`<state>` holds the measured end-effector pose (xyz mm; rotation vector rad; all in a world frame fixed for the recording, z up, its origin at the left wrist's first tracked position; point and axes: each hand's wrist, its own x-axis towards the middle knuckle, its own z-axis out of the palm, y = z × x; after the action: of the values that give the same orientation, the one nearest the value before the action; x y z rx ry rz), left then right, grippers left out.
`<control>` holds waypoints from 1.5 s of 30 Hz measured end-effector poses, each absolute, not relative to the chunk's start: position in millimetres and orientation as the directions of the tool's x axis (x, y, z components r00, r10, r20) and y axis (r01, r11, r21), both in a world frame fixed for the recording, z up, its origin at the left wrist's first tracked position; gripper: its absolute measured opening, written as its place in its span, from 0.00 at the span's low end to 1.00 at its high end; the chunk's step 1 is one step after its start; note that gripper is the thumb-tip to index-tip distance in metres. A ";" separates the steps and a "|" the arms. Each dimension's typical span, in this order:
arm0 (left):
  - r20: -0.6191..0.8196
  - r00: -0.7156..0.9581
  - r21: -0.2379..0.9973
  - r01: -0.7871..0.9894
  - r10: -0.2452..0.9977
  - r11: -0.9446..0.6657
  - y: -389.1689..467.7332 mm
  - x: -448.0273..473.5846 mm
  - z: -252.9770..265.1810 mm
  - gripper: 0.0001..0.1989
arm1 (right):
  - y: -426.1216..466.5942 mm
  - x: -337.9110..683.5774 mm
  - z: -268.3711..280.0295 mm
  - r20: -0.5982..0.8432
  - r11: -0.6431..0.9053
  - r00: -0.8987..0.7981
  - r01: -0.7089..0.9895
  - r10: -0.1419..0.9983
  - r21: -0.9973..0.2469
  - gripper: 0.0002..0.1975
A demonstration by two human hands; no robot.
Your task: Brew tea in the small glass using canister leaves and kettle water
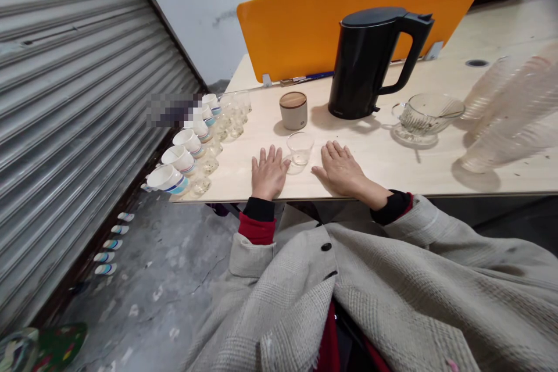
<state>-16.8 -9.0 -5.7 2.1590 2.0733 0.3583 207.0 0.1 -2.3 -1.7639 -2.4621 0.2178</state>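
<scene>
My left hand lies palm down on the table with its fingers spread, its thumb beside a clear plastic cup. On the other side of that cup, my right hand also rests flat, fingers stretched out and holding nothing. The cup stands upright between both hands; whether the left thumb touches it I cannot tell. Just behind it sits a small grey canister with a wooden lid. A black electric kettle stands farther back, its handle to the right. Right of the kettle is a ribbed glass cup with something thin lying in it.
Several paper cups and clear cups line the table's left end. Stacked clear plastic cups lie at the right. An orange divider rises behind, with brushes at its foot. A metal shutter borders the left.
</scene>
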 end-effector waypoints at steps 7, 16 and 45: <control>-0.044 0.087 0.188 0.979 0.995 -0.077 -12.5 -17.5 5.9 0.33 | -3.4 203.9 7.1 -0.045 0.309 -0.318 0.940 0.947 -0.147 0.43; -0.095 0.242 0.231 0.949 0.966 -0.215 -17.4 -23.2 16.6 0.32 | -2.3 205.5 4.4 -0.032 0.311 -0.318 0.940 0.948 -0.139 0.43; -0.070 0.181 0.383 0.913 0.981 -0.141 -14.7 -25.3 11.0 0.32 | -3.1 203.9 6.1 -0.023 0.310 -0.318 0.937 0.948 -0.161 0.43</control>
<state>-25.3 -14.7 11.0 2.1256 1.7942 0.2802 203.9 -3.1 6.1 -1.7882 -2.4804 0.2226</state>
